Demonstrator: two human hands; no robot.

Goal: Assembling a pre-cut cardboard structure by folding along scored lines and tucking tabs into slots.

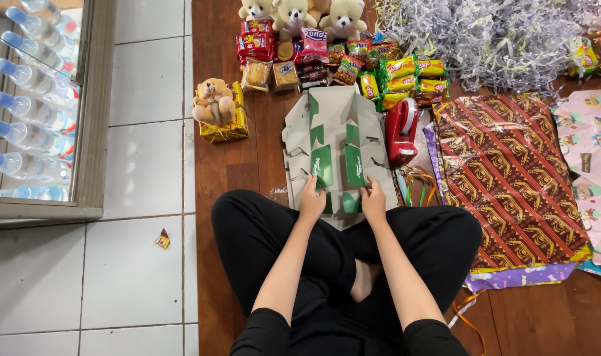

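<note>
Cardboard box pinched by both hands.

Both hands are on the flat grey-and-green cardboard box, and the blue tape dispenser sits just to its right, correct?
Not quite. The head view shows the tape dispenser is red, not blue. Otherwise yes: left hand and right hand rest on the flat cardboard box, dispenser to its right.

Snack packs and teddy bears blocked the way at twelve o'clock of the flat cardboard box. A red tape dispenser sat close at three o'clock. Bare wood floor lay open at nine o'clock, before a small teddy bear.
</note>
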